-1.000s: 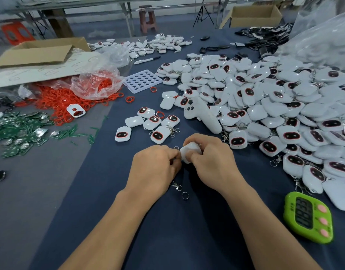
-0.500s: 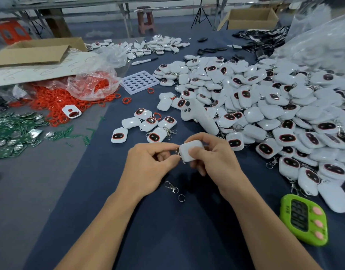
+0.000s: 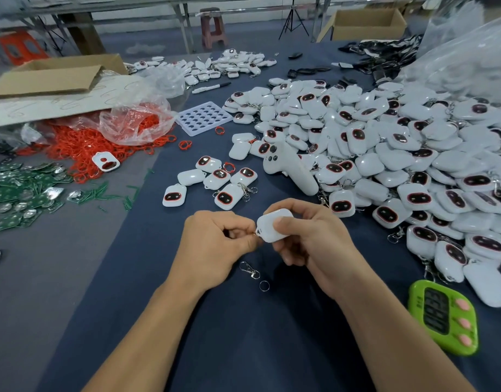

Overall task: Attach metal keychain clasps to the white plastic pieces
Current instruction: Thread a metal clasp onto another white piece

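My right hand (image 3: 308, 239) pinches a white plastic piece (image 3: 267, 228) between thumb and fingers, just above the blue cloth. My left hand (image 3: 215, 244) pinches a small metal ring at the piece's left corner loop (image 3: 257, 232); most of that ring is hidden by my fingertips. A loose metal clasp (image 3: 250, 269) and a split ring (image 3: 264, 285) lie on the cloth below my hands. A big heap of white pieces (image 3: 385, 154) covers the right side, several with clasps attached.
A small group of white pieces (image 3: 212, 182) lies ahead of my hands. A green timer (image 3: 444, 318) sits at the right front. Red rings (image 3: 82, 148) spill from a plastic bag, green circuit boards (image 3: 20, 193) lie far left, a white tray (image 3: 203, 118) beyond.
Both hands lifted slightly and my right hand turned the white piece, so its back and corner loop now face me. My left fingers stay pinched at that corner.
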A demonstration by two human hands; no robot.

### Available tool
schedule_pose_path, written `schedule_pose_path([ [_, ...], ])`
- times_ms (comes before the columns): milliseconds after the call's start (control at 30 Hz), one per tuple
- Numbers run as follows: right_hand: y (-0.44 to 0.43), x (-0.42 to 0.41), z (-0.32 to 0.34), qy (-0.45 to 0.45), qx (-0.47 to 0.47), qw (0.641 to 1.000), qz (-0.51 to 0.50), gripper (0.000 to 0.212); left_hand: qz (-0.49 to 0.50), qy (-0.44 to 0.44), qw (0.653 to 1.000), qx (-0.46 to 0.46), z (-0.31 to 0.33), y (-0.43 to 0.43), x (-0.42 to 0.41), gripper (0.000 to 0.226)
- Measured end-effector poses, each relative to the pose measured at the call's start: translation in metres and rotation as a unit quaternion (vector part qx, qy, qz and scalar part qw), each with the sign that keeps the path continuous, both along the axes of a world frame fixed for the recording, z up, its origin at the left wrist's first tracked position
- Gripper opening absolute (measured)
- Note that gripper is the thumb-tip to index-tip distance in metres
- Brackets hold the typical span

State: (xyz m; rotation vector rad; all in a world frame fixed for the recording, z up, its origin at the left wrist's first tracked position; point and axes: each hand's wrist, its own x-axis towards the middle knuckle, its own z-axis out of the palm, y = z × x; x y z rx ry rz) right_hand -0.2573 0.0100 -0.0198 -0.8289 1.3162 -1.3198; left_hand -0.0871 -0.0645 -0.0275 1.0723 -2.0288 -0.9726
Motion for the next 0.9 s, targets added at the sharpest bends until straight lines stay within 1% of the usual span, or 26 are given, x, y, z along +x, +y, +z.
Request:
schedule_pose_path([
  [67,-0.001,0.004,-0.002,0.026,0.004,1.000,-0.014,0.020,0.026,-0.050,0.995,-0.088,-0.002,0.004,0.000,0.019],
  [100,-0.002,0.006,-0.002,0.028,0.005,0.999,-0.019,0.019,0.037,-0.061,0.991,-0.112,-0.003,0.006,0.000,0.020],
  [133,-0.003,0.006,-0.002,0.020,0.003,1.000,-0.021,0.018,0.049,-0.053,0.990,-0.117,-0.003,0.006,0.000,0.019],
  [167,-0.003,0.005,-0.002,0.003,0.001,1.000,-0.021,0.017,0.060,-0.028,0.993,-0.100,-0.004,0.005,0.000,0.018],
  [233,-0.003,0.002,-0.001,-0.037,-0.005,0.999,-0.017,0.016,0.055,0.040,0.998,-0.019,-0.003,0.002,-0.002,0.015],
  [300,-0.002,-0.001,0.000,-0.071,-0.006,0.997,-0.008,0.016,-0.015,0.076,0.995,0.064,0.000,0.002,-0.003,0.009],
  [367,-0.001,0.000,0.001,-0.103,-0.004,0.995,-0.002,0.017,-0.093,0.091,0.985,0.117,0.003,0.004,-0.004,0.012],
  [400,-0.001,0.001,0.001,-0.120,-0.005,0.993,-0.001,0.017,-0.098,0.100,0.982,0.130,0.003,0.004,-0.005,0.014],
  [500,-0.002,0.006,0.001,-0.162,-0.012,0.987,-0.007,0.022,-0.040,0.124,0.981,0.146,0.003,0.002,-0.006,0.030],
  [567,-0.003,0.009,0.000,-0.168,-0.020,0.985,-0.020,0.023,-0.016,0.130,0.982,0.137,0.002,0.003,-0.007,0.032],
  [633,-0.004,0.011,0.000,-0.151,-0.029,0.987,-0.034,0.021,-0.005,0.110,0.989,0.102,0.002,0.004,-0.007,0.027],
  [700,-0.003,0.011,-0.001,-0.121,-0.037,0.991,-0.046,0.022,-0.001,0.056,0.998,0.033,0.001,0.007,-0.006,0.025],
  [767,-0.003,0.011,-0.002,-0.096,-0.038,0.993,-0.054,0.023,0.008,-0.009,0.999,-0.038,0.000,0.007,-0.004,0.029],
  [833,-0.003,0.013,-0.004,-0.075,-0.040,0.995,-0.054,0.023,0.013,-0.074,0.991,-0.114,0.000,0.005,-0.002,0.032],
  [900,-0.004,0.016,-0.007,-0.034,-0.044,0.997,-0.050,0.020,0.011,-0.146,0.971,-0.191,-0.001,0.004,0.001,0.032],
])
